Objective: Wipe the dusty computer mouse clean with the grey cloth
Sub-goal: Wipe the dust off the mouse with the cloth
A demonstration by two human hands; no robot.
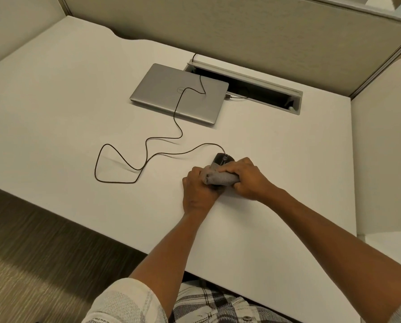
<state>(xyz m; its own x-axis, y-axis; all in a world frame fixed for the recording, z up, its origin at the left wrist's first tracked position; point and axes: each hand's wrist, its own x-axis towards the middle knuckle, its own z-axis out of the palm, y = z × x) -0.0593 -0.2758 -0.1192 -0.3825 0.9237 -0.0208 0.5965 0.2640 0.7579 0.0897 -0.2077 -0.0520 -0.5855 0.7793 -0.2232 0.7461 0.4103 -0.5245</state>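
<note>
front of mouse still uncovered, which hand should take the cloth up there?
Right, probably. The right hand lies on the grey cloth beside the mouse's bare front; the left hand braces the near side.

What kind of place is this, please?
Most likely an office cubicle: a white desk enclosed by fabric partition panels, a cable slot cut into the desk, and a closed laptop with a wired computer mouse nearby.
</note>
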